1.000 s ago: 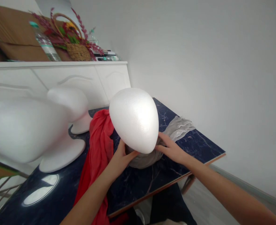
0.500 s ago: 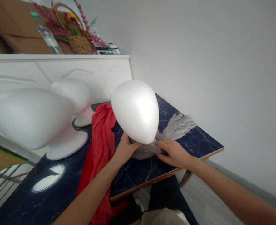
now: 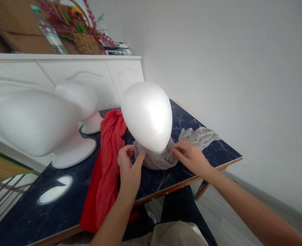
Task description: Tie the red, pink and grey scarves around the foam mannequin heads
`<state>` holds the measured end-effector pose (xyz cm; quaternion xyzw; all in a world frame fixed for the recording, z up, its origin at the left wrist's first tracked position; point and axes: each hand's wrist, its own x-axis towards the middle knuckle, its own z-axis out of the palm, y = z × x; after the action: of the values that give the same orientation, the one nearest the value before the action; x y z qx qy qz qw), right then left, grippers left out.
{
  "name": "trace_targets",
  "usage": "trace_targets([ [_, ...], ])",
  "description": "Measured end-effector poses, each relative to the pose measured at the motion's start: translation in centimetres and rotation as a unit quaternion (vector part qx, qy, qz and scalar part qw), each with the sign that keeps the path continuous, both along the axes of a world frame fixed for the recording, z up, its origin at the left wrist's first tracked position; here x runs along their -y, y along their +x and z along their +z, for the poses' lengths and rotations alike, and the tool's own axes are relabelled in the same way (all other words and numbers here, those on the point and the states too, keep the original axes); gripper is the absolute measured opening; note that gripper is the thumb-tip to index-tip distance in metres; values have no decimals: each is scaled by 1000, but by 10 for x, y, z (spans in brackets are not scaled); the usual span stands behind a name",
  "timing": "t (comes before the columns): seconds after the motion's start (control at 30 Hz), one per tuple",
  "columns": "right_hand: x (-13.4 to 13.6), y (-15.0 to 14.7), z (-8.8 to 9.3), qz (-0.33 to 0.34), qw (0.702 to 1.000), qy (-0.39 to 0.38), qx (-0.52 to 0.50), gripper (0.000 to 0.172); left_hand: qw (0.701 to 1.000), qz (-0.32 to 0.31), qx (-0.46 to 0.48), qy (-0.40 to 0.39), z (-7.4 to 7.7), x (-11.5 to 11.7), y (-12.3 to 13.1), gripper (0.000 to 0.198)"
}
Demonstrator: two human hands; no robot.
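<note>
Grey scarf point(image 3: 160, 162) curves beneath white foam head point(image 3: 146, 114) on dark surface point(image 3: 71, 213). Left hand point(image 3: 129, 172) beside scarf, thumb and fingers parted; right hand point(image 3: 193, 159) opposite, fingers bent, grip unclear.

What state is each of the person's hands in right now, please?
Left hand: open, thumb and fingers apart, beside the grey scarf.
Right hand: fingers bent at the scarf's right side; whether it grips cannot be told.

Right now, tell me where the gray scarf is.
In the head view, the gray scarf is bunched beneath the rightmost white foam head, right of the red scarf, with one end beyond the right hand.
</note>
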<state>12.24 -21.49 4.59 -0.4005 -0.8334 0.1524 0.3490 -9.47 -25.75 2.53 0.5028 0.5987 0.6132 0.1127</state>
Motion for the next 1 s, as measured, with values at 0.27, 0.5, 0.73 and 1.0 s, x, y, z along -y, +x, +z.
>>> trace_targets([
  [0.27,-96,-14,7,31,970,-233,59,37,896,-127,-423,-37,9,18,54,47],
  [0.5,-106,-29,5,41,841,-499,-205,11,853,-56,-502,-129,-3,-7,55,25],
  [0.73,-121,-41,6,21,796,-545,-262,26,830,-105,-528,-148,-1,-3,46,16],
  [1.0,-154,-60,14,23,837,-481,-260,23,812,-171,-527,-183,8,6,25,28],
])
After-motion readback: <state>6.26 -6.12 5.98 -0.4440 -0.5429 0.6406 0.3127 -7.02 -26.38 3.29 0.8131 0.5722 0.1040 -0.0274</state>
